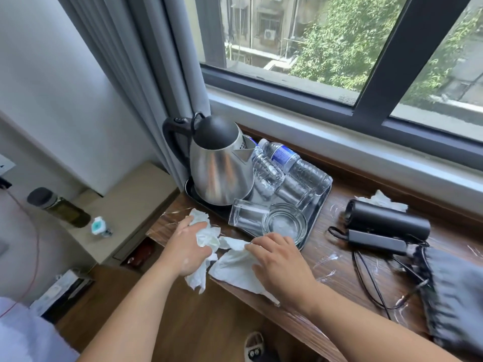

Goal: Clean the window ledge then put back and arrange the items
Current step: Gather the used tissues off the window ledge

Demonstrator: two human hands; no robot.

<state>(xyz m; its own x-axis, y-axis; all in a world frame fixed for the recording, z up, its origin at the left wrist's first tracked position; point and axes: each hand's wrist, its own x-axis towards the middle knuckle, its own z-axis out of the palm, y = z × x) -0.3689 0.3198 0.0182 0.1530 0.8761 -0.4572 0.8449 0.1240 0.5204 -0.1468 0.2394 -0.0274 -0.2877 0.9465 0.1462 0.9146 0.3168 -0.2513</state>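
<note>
- Your left hand [188, 246] is curled around a crumpled tissue [206, 232] and holds it against the wooden window ledge [339, 259], near the ledge's left end.
- Your right hand [282, 265] lies mostly flat, fingers stretched out, pressing on a flat tissue [232, 270] that hangs over the ledge's front edge.
- The two tissues touch between your hands.
- Just behind your hands a black tray [317, 212] sits on the ledge. It holds a steel kettle [219, 165], two water bottles [268, 171] lying down, a tumbler [248, 215] on its side and a glass ashtray [285, 223].
- To the right of the tray lie a black hair dryer [386, 220] with its cord [366, 278], a tissue wad [381, 199] behind the dryer, and a grey pouch [457, 296].
- White smears streak the ledge's surface.
</note>
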